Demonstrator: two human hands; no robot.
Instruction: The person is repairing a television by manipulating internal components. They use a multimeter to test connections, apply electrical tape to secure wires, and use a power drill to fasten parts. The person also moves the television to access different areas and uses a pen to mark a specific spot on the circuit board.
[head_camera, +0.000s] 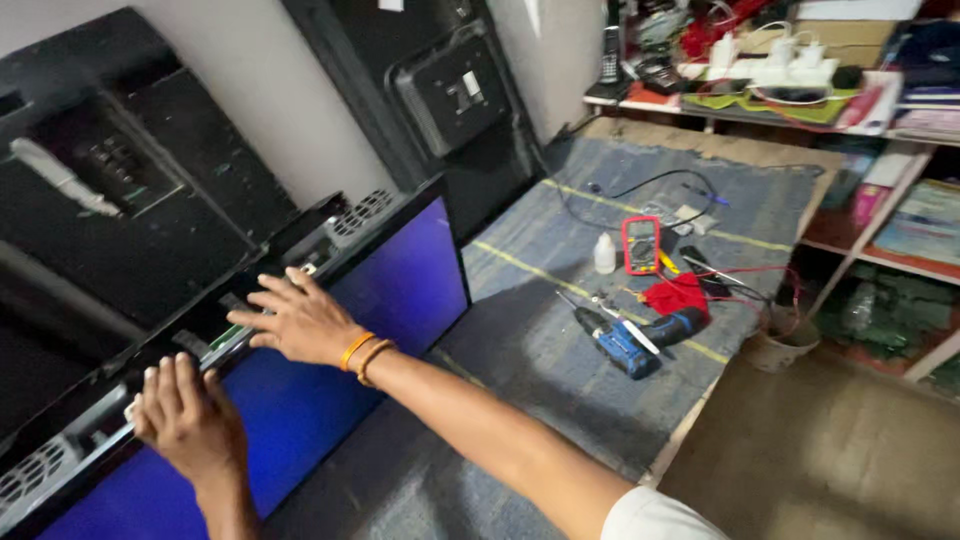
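- At the lower left of the head view, a flat screen panel stands on its long edge on a grey mat, its blue face toward the camera and its top edge leaning near the wall.
- Left hand: fingers curled over the top edge of the panel, gripping the frame; palm hidden.
- Right hand: fingers spread wide, lying flat on the top edge of the panel; nothing closed in it. Two orange bands sit on that wrist.
- Behind the panel, two black back covers lean against the wall.
- On the mat, well apart from both hands: a blue cordless drill, a red multimeter, a small white bottle, a red cloth, loose wires.
- Far right: cluttered shelves.
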